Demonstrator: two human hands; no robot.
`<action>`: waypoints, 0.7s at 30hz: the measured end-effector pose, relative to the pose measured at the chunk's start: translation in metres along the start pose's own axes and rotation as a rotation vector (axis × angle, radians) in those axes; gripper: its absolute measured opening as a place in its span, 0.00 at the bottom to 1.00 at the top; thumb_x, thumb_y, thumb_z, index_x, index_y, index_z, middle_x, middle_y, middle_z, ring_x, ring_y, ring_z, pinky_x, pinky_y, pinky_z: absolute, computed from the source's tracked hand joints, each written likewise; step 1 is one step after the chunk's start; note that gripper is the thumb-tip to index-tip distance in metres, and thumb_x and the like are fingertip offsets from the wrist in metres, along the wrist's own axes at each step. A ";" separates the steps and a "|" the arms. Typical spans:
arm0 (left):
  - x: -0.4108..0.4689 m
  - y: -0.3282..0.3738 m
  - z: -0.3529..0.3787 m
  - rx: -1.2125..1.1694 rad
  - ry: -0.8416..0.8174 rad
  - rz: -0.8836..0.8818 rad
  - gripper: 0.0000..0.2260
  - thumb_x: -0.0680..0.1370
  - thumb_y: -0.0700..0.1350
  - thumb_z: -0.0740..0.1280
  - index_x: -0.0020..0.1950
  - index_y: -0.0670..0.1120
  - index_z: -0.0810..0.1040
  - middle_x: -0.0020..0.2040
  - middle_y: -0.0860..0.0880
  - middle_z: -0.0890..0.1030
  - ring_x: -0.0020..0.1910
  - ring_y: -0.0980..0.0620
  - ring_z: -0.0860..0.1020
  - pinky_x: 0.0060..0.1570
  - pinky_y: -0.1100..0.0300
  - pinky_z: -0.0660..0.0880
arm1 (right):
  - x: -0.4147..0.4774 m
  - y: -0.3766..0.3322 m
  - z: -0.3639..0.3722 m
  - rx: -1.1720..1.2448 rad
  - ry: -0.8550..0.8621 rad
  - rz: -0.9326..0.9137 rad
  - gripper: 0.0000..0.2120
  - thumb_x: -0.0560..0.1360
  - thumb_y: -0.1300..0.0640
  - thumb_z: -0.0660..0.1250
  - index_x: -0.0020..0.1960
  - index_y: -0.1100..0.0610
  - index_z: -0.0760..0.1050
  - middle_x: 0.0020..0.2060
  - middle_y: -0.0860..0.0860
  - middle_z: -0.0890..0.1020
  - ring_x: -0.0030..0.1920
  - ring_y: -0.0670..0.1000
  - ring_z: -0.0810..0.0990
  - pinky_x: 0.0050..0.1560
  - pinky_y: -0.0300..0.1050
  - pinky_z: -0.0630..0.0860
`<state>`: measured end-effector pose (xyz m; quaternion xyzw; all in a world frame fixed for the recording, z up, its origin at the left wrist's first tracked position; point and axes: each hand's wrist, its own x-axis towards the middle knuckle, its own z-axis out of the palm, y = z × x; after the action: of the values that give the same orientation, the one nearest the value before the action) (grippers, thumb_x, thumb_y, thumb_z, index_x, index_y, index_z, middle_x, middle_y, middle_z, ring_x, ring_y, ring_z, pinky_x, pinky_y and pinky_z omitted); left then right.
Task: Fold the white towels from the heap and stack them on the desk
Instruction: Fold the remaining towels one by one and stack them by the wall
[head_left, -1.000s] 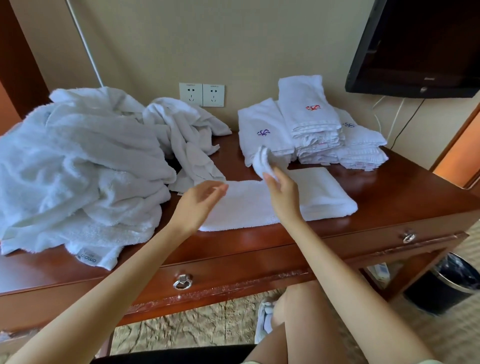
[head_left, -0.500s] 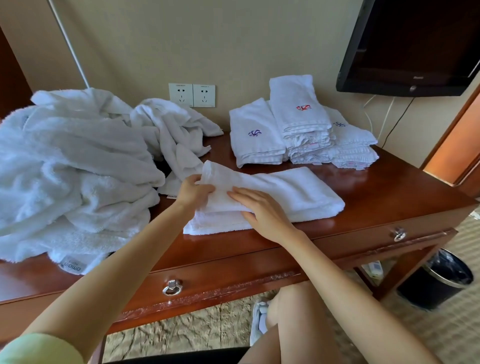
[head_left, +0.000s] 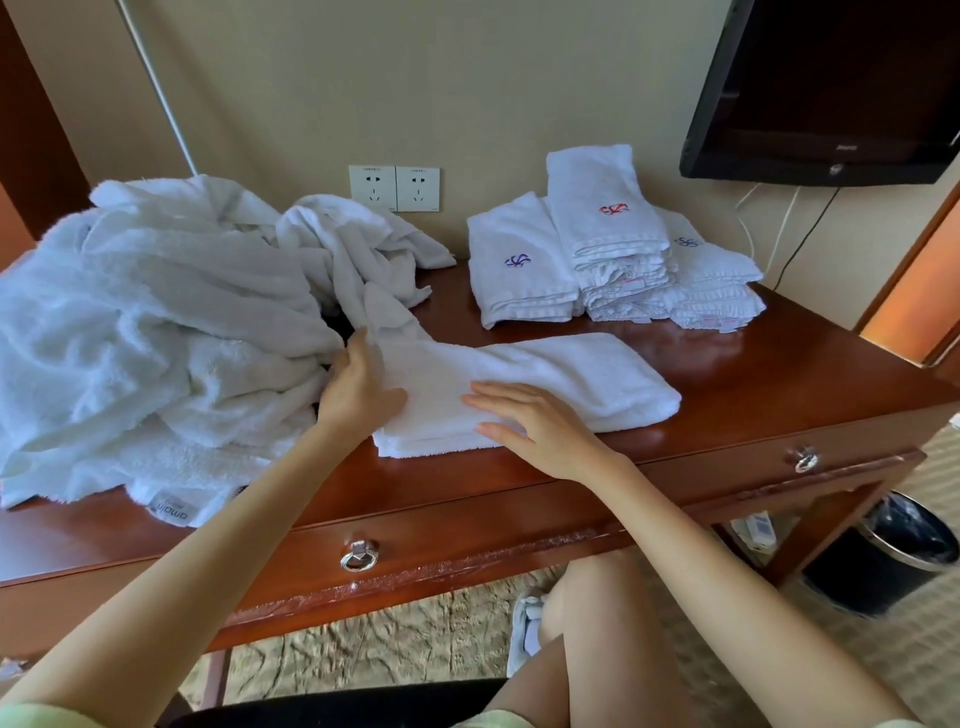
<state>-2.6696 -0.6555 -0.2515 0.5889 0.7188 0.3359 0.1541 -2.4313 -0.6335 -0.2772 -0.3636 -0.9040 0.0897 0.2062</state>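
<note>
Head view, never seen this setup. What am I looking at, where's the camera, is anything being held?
There is no machine here: a person works with bare hands, and the one camera sits on their head, looking forward and down, so both forearms enter from the bottom. On the desk lie a heap of white towels at the left, stacks of folded towels at the back right, and one half-folded towel in the middle. The right hand lies flat on that towel with fingers spread. The left hand rests with straight fingers against its left end, beside the heap. Nothing is lifted or gripped. Behind are wall sockets and a dark screen; a black bin stands on the floor at the right.
</note>
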 end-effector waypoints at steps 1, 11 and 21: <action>0.000 0.003 0.002 0.100 0.027 0.065 0.38 0.74 0.41 0.71 0.78 0.43 0.51 0.72 0.39 0.61 0.69 0.38 0.64 0.62 0.48 0.68 | -0.002 0.004 -0.004 -0.002 0.010 0.030 0.19 0.81 0.45 0.57 0.70 0.47 0.71 0.72 0.43 0.69 0.72 0.40 0.63 0.70 0.34 0.54; 0.002 0.092 0.069 0.823 -0.113 0.506 0.25 0.81 0.60 0.52 0.77 0.55 0.58 0.80 0.48 0.47 0.78 0.42 0.43 0.61 0.31 0.27 | -0.042 0.089 -0.049 -0.142 0.121 0.585 0.27 0.82 0.39 0.47 0.73 0.51 0.67 0.74 0.48 0.66 0.75 0.47 0.61 0.75 0.51 0.52; 0.022 0.126 0.145 0.657 -0.398 0.466 0.32 0.78 0.68 0.39 0.78 0.57 0.39 0.79 0.49 0.39 0.78 0.43 0.39 0.67 0.30 0.34 | -0.059 0.116 -0.070 0.179 0.224 0.863 0.21 0.77 0.42 0.64 0.52 0.60 0.79 0.53 0.46 0.77 0.58 0.47 0.74 0.56 0.47 0.68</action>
<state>-2.4926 -0.5806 -0.2690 0.8058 0.5920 -0.0043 0.0143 -2.2904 -0.5903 -0.2686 -0.6952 -0.6306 0.2055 0.2772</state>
